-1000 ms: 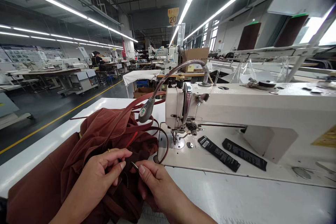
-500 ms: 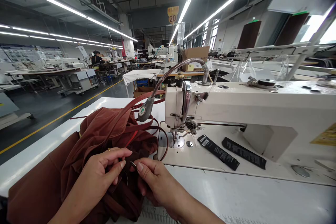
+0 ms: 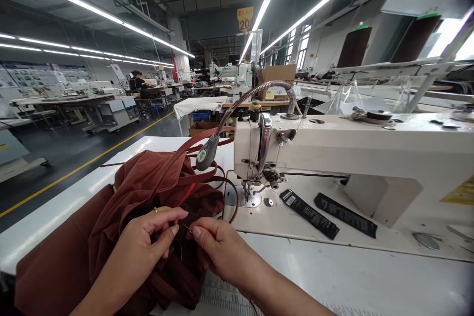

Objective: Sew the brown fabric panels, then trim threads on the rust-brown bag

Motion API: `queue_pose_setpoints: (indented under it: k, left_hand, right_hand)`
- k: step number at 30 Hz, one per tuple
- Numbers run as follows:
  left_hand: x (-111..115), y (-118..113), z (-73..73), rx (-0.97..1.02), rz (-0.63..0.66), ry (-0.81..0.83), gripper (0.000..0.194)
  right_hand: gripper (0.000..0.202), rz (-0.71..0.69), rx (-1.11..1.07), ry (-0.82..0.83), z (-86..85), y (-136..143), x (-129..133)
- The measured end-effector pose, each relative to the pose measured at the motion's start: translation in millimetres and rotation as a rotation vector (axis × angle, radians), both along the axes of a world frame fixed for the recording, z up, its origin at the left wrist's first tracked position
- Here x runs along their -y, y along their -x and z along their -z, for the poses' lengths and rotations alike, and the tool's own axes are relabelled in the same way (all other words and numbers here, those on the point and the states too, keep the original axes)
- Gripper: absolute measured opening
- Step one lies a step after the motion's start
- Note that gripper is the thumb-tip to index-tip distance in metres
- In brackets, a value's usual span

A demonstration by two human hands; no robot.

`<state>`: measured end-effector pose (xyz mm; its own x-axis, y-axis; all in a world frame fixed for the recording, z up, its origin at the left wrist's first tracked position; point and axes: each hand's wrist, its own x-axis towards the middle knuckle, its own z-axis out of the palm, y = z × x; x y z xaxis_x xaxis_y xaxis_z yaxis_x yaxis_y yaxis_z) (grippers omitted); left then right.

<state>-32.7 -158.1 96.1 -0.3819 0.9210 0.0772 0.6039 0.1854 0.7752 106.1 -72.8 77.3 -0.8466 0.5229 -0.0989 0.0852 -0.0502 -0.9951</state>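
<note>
- Fabric bundle [image 3: 138, 173], reddish-brown with thin straps [image 3: 190, 141], lies heaped left of the sewing machine [image 3: 351, 145], none of it under the presser foot [image 3: 247, 192].
- Right hand [image 3: 222, 247], front-left of the machine: fingers pinched on a slim metal tool [image 3: 188, 229], tip pointing toward the left hand [image 3: 148, 237].
- Left hand, farther left of the machine: fingers narrow, over dark folds; whether they grip anything, I cannot tell.
- Progress: pale stitching [image 3: 181, 252] already shows between the hands; how much handwork remains is unclear.
- Two black printed labels [image 3: 309, 213] lie loose on the machine's bed, unattached.
- Ruler markings [image 3: 225, 297] run along the surface [image 3: 314, 276] before the machine.
</note>
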Motion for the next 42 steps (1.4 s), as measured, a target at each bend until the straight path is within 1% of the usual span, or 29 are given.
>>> queue_pose_setpoints:
  k: [4, 8, 11, 14, 19, 24, 27, 30, 32, 34, 35, 37, 39, 40, 42]
  left_hand:
    - [2.5, -1.8, 1.3, -0.018, -0.012, -0.045, 0.029]
    - [2.8, -3.0, 1.0, -0.088, -0.002, -0.061, 0.028]
    - [2.3, -2.9, 1.0, -0.132, 0.005, -0.068, 0.029]
    - [2.3, -2.3, 1.9, -0.15, 0.009, -0.071, 0.029]
    - [3.1, -1.8, 3.0, -0.149, 0.015, -0.069, 0.027]
    - [3.5, -3.3, 3.0, -0.116, -0.014, -0.112, 0.026]
    - [3.5, -4.2, 3.0, -0.088, -0.03, -0.109, 0.026]
    - [2.6, -4.2, 2.8, -0.059, -0.039, -0.099, 0.027]
    - [1.6, -3.8, 2.4, -0.041, -0.047, -0.097, 0.027]
    - [0.8, -3.3, 2.1, -0.02, -0.048, -0.097, 0.026]
    - [0.5, -3.1, 1.9, -0.014, -0.043, -0.097, 0.026]
    - [0.6, -3.0, 1.8, -0.022, -0.029, -0.1, 0.026]
    - [1.3, -3.2, 1.8, -0.047, -0.025, -0.101, 0.027]
    - [1.8, -3.4, 1.9, -0.064, -0.026, -0.102, 0.027]
    - [2.6, -4.1, 1.8, -0.095, -0.025, -0.104, 0.027]
  right_hand:
    - [0.022, 0.003, 0.057, 0.089, -3.8, 1.0, -0.5]
    - [0.024, -0.019, 0.138, 0.182, -13.2, 0.2, -2.0]
    - [0.025, -0.012, 0.167, 0.194, -20.8, -0.1, -2.6]
    - [0.026, 0.014, 0.185, 0.188, -24.4, 0.6, -2.1]
    - [0.026, 0.04, 0.199, 0.213, -21.5, 1.7, -1.0]
    - [0.025, 0.007, 0.182, 0.305, -18.1, 2.2, -1.5]
    - [0.024, -0.002, 0.143, 0.356, -15.9, 3.4, -1.4]
    - [0.023, 0.004, 0.118, 0.368, -12.7, 1.1, 0.2]
    - [0.022, -0.023, 0.085, 0.362, -11.0, -4.3, 0.6]
    - [0.023, -0.049, 0.009, 0.318, -10.1, -11.0, -1.3]
    - [0.023, -0.03, -0.04, 0.252, -10.0, -13.6, -3.2]
    - [0.018, 0.081, -0.122, 0.058, -9.7, -14.7, -7.8]
    - [0.013, 0.184, -0.161, -0.114, -8.8, -9.3, -11.6]
    - [0.014, 0.187, -0.166, -0.155, -7.8, -4.6, -12.4]
    - [0.011, 0.161, -0.177, -0.179, -4.6, 6.2, -12.1]
